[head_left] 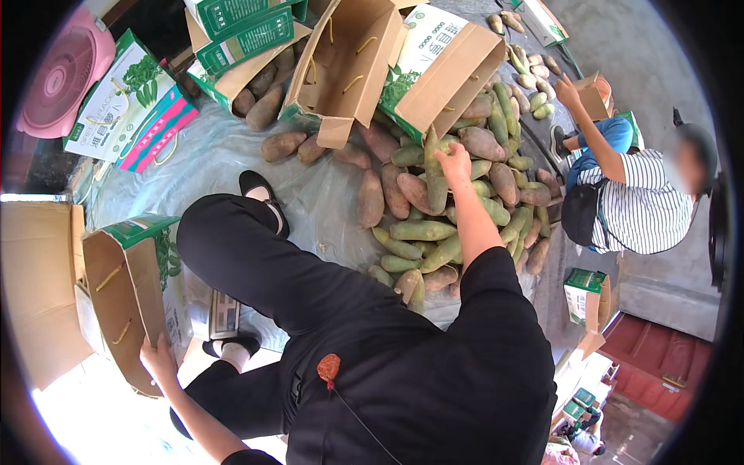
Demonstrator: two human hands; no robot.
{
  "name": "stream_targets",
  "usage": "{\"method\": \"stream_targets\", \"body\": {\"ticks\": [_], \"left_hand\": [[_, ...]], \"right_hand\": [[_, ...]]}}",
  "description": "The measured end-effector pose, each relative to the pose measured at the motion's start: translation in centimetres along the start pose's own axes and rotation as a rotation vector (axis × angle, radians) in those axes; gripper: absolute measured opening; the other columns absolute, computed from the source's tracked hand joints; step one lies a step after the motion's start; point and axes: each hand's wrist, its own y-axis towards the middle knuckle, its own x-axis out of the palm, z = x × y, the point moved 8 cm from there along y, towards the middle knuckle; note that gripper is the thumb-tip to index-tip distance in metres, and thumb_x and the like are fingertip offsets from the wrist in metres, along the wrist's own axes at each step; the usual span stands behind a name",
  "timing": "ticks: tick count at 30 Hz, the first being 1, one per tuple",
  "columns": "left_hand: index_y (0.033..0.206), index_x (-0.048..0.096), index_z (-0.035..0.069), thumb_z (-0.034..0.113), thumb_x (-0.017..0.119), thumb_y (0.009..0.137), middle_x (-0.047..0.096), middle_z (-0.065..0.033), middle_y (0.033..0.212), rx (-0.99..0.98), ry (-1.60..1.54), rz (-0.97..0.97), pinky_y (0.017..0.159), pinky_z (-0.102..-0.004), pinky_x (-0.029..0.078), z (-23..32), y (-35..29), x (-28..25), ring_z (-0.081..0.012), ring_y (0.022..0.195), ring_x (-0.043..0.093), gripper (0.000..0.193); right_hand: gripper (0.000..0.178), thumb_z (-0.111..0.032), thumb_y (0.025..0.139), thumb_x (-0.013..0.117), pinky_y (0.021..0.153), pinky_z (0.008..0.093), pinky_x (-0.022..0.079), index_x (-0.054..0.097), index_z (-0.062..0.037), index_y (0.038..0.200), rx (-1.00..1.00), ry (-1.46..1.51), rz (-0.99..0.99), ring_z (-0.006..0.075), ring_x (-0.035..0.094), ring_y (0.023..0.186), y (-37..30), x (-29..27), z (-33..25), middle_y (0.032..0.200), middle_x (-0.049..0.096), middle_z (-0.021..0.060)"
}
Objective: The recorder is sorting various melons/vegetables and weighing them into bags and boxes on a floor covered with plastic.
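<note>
My right hand (455, 163) is closed around the upper part of a long green radish (435, 182), held over the heap. Beneath it lies a pile of green radishes (422, 230), with several brownish, soil-coated roots (370, 199) among them. My left hand (157, 360) grips the edge of an open cardboard carton (128, 298) with green and white printing. That carton stands at my left, its open side showing yellow cord handles; its bottom is partly hidden. A scale with a small display panel (225, 314) sits beside it, near my foot.
Open cartons (341, 70) stand behind the heap, some with roots inside. A pink fan (66, 74) is at the far left. Plastic sheeting (209, 155) covers the ground. On the right a person in a striped shirt (639, 201) crouches near other radishes (535, 74).
</note>
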Motion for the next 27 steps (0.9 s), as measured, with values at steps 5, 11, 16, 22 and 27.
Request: {"method": "stream_targets", "body": {"ticks": [5,11,16,22,27], "left_hand": [[0.095,0.062,-0.006,0.007,0.057,0.081,0.063,-0.0191,0.075,-0.001,-0.036,-0.04,0.065,-0.0364,0.048,-0.9,0.0,0.7,-0.0253,0.067,0.062,0.019],[0.094,0.062,-0.004,0.009,0.058,0.08,0.061,-0.0179,0.071,-0.087,0.128,-0.089,0.065,-0.0366,0.046,-0.1,0.7,0.3,-0.0275,0.064,0.06,0.019],[0.092,0.061,-0.004,0.011,0.058,0.08,0.061,-0.0176,0.07,-0.121,0.073,-0.099,0.064,-0.0362,0.046,-0.2,1.0,0.5,-0.0277,0.062,0.059,0.019],[0.095,0.061,-0.007,0.006,0.059,0.08,0.065,-0.0186,0.076,0.003,-0.023,-0.082,0.066,-0.0378,0.048,-3.5,0.3,1.5,-0.028,0.068,0.063,0.02],[0.099,0.062,-0.007,0.005,0.061,0.08,0.066,-0.0231,0.088,-0.024,-0.091,-0.142,0.075,-0.0403,0.047,-3.5,0.8,4.6,-0.0356,0.081,0.064,0.022]], "right_hand": [[0.074,-0.043,0.064,0.077,0.093,0.0396,0.044,0.052,-0.0031,0.122,0.087,-0.064,-0.198,0.0347,0.055,0.109,-0.9,3.3,3.1,0.115,0.06,0.0202],[0.068,-0.034,0.062,0.081,0.079,0.0369,0.05,0.057,0.0049,0.113,0.033,-0.096,-0.221,0.0278,0.064,0.093,0.3,4.9,5.1,0.104,0.064,0.0196],[0.064,-0.031,0.06,0.082,0.08,0.0386,0.049,0.059,0.0061,0.107,0.091,0.174,-0.198,0.0285,0.063,0.093,-1.5,4.5,6.9,0.101,0.065,0.0211],[0.063,-0.029,0.059,0.082,0.081,0.0379,0.048,0.059,0.0033,0.108,0.043,0.277,-0.294,0.0298,0.063,0.092,-6.6,6.3,4.3,0.098,0.066,0.0203],[0.065,-0.029,0.061,0.081,0.085,0.0377,0.048,0.057,0.002,0.113,0.021,0.107,-0.199,0.0327,0.062,0.099,-8.3,4.4,5.5,0.102,0.065,0.0207]]}}
